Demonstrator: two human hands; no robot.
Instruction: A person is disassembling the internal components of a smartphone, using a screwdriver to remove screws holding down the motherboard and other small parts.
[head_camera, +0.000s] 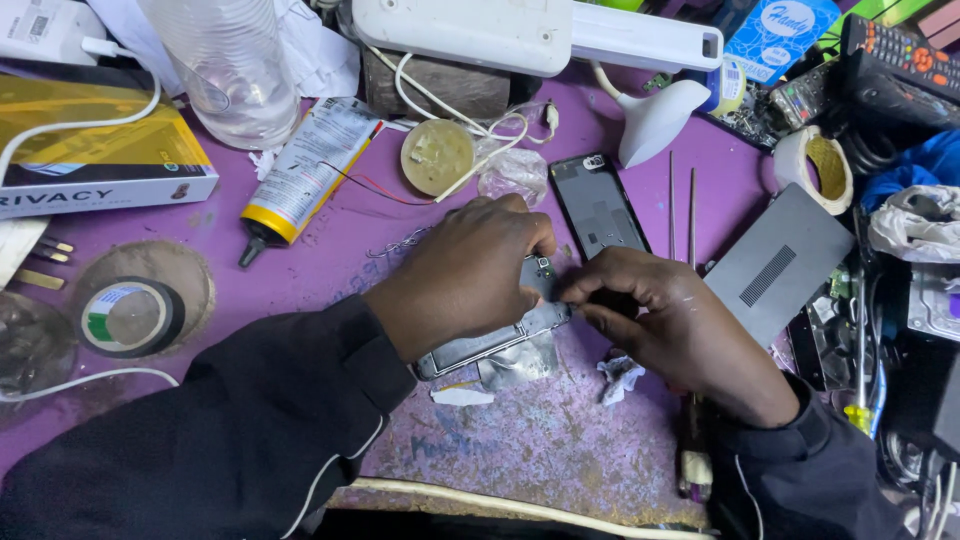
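Sleeves: both of mine, black, lie nearest, along the near edge of the purple table (560, 440).
Left hand: my left hand (465, 275) lies curled over the opened phone (495, 345), fingers bent down and pressing on its far end.
Right hand: my right hand (665, 320) pinches a small part at the phone's upper right corner, thumb and forefinger closed together.
Phone's place: middle of the table, flat and slanted, mostly hidden under my left hand, with a piece of silver foil (520, 362) just under its near edge.
Handling: I judge it light, thin and stiff, with a smooth frame that could slip; the exposed insides look fragile, so the long side edges seem the safest hold.
Left side: a glue tube (305, 170) and a tape roll (130, 315) lie well apart from my hands.
Far side: a dark back cover (598, 205) sits just beyond my fingers, beside two thin rods (690, 215).
Right side: a grey box (780, 265) lies close to my right wrist, so there is little room there.
Open room: bare table shows nearer me, apart from small paper scraps (620, 375).
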